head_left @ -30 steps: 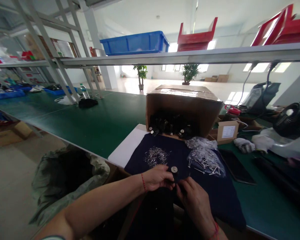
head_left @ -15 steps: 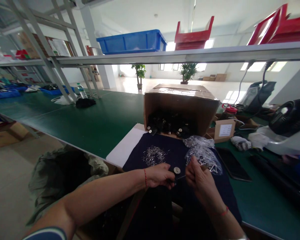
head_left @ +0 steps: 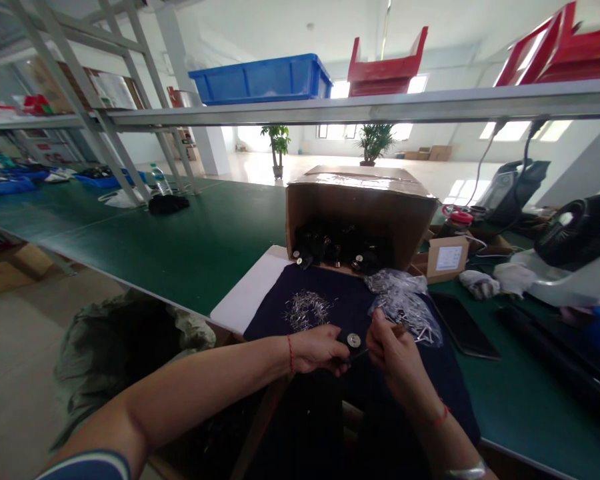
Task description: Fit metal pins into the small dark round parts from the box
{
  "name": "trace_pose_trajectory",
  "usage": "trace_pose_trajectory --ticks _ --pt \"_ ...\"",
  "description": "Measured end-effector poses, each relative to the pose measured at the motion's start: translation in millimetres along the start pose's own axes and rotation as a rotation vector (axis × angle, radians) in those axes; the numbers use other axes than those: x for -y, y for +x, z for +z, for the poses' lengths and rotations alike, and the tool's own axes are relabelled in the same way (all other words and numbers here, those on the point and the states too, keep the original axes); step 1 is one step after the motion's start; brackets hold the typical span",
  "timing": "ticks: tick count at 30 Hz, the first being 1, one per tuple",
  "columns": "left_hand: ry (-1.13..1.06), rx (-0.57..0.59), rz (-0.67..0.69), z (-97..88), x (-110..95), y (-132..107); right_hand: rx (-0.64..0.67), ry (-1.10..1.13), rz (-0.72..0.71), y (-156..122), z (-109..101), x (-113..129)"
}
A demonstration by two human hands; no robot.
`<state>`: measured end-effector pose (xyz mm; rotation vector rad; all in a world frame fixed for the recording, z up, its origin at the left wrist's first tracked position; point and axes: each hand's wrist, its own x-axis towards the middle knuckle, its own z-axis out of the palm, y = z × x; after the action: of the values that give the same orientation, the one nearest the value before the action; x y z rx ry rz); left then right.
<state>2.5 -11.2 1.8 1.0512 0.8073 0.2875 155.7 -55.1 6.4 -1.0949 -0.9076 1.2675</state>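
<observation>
My left hand (head_left: 325,350) is closed on a black part with a round silver metal disc (head_left: 353,341) on it, just over the dark blue cloth (head_left: 265,313). My right hand (head_left: 393,350) is wrapped round a screwdriver, whose brownish handle (head_left: 399,330) shows behind the fingers. Its thin shaft points left and meets the black part near the disc; the exact contact is too small to make out. Beyond my left hand lies a loose heap of small metal pins (head_left: 307,310). A clear plastic bag (head_left: 405,307) of longer metal pins lies just past my right hand.
An open cardboard box (head_left: 365,183) on its side holds several black parts with metal discs. Right of the cloth are a dark phone-like slab (head_left: 465,327), a small carton (head_left: 446,259) and a fan (head_left: 580,233). Overhead, a shelf (head_left: 370,110) carries a blue bin (head_left: 263,80).
My right hand has moved slightly left, bringing the screwdriver's shaft closer to the black part. My left hand stays almost in place, still gripping that part.
</observation>
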Motion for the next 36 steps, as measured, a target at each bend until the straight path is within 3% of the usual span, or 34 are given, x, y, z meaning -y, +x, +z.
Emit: trace_pose_trajectory --ticks 6,15,26,28,31,33,36 --pt "0.005 0.008 -0.012 -0.6 -0.9 0.4 0.089 0.059 -0.012 -1.7 -3.2 -0.5" --pt "0.039 0.002 -0.050 -1.8 -1.9 6.3 0.113 0.087 -0.052 -4.1 -8.3 -8.6" --pt "0.234 -0.044 -0.027 4.0 9.1 15.5 -0.017 0.111 -0.084 -18.6 -13.5 -29.9" --pt "0.243 -0.086 0.008 6.4 10.7 6.1 -0.052 0.233 -0.058 -21.1 -18.9 -29.3" --pt "0.216 -0.134 0.054 6.3 20.8 -27.8 -0.094 0.473 -0.008 -22.1 -30.3 -27.0" --pt "0.159 -0.151 0.105 0.7 41.0 -56.7 -0.097 0.552 0.015 -21.2 -36.0 -26.5" --pt "-0.053 -0.216 0.185 -18.6 93.1 -90.3 -0.079 0.571 0.042 -19.2 -37.6 -27.5"
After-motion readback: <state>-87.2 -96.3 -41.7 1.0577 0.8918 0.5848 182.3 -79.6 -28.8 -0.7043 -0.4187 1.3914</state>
